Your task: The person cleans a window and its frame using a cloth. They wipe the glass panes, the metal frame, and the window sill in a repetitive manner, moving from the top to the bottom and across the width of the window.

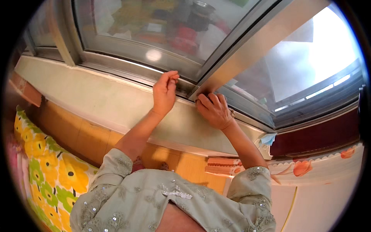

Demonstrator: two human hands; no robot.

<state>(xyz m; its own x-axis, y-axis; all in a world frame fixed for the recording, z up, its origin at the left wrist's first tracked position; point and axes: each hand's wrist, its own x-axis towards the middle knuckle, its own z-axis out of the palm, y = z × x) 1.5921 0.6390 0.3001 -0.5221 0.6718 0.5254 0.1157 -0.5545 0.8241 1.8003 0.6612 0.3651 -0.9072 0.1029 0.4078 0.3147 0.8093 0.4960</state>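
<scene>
My left hand (165, 93) is raised over the lower track of a metal-framed sliding window (124, 62), its fingers curled toward the thumb; whether anything small is between them cannot be made out. To its right, my right hand (214, 110) rests with bent fingers at the foot of the slanting metal window post (232, 62), where the post meets the sill (95, 92). Its fingertips are hidden, so what they touch or hold is unclear. Behind the glass pane (130, 26) above my left hand, blurred red, yellow and dark items show.
A flower-patterned cushion or cover (47, 171) lies at the lower left, near a wooden floor (84, 133). A light blue cloth or paper piece (267, 139) hangs at the sill's right end. Below it is a tulip-patterned scalloped cloth (316, 168). Another window pane (295, 63) stands right.
</scene>
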